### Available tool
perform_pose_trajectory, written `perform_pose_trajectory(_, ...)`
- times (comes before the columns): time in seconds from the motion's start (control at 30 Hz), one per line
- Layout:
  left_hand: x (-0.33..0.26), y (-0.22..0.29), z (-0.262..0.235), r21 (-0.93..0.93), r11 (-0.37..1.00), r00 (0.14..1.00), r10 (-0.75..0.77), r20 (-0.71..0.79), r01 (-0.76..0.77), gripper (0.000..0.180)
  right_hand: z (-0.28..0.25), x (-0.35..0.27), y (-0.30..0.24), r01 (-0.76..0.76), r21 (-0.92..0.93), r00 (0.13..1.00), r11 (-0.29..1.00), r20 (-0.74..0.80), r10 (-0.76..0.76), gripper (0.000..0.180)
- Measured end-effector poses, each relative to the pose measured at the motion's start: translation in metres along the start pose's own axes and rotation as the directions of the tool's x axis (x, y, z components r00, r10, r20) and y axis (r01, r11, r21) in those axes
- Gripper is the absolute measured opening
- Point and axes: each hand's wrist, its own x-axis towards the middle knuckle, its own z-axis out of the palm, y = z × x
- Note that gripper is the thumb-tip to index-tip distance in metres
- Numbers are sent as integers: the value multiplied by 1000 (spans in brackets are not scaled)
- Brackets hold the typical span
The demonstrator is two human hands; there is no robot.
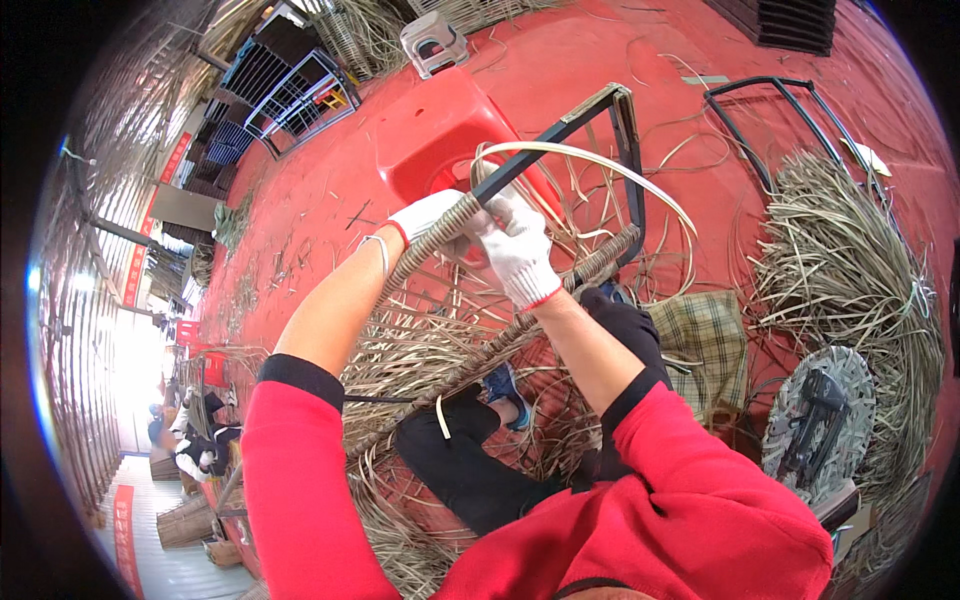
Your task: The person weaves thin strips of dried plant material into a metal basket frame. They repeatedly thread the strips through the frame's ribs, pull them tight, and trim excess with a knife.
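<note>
Step in hand: wrapping strip (600, 160) round frame (560, 125) bar. Left hand (430, 215) fingers curled tight on wrapped bar. Right hand (515, 245) pinches strip, looping toward 1 o'clock. Stool (430, 130) at 12. Next probably needs firm pull, snug turn.

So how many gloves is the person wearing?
2. A white glove is on the left hand, gripping the woven edge of the black metal frame. Another is on the right hand, just beside it on the same bar.

2 gloved hands (470, 232), 2 metal frames (610, 130), 1 red stool (430, 130), 1 grey stool (432, 42), 1 checked cushion (705, 340)
</note>
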Motion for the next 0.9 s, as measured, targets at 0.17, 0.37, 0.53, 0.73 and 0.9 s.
perform_pose_trajectory(0.17, -41, 29, 4, 576, 787, 869, 427, -251, -220, 30, -72, -15, -30, 162, -437, 976, 885, 204, -78, 10)
perform_pose_trajectory(0.37, -111, 51, 53, 958, 278, 525, 827, -203, -67, 37, -132, -42, -158, -301, -283, 828, 911, 396, 396, 16)
perform_pose_trajectory(0.53, -102, 64, 62, 993, 11, 391, 919, -58, 121, 28, -127, -35, -240, 425, 144, 636, 894, 656, -408, 33)
perform_pose_trajectory(0.73, -79, 57, 26, 971, 112, 292, 955, -47, -209, 28, -125, -25, -302, -343, 716, -67, 608, 627, -776, 22)
perform_pose_trajectory(0.9, -55, 35, 23, 417, 776, 664, 625, -411, -472, 28, -95, -61, -143, -534, 640, 499, 553, 766, -405, 37)
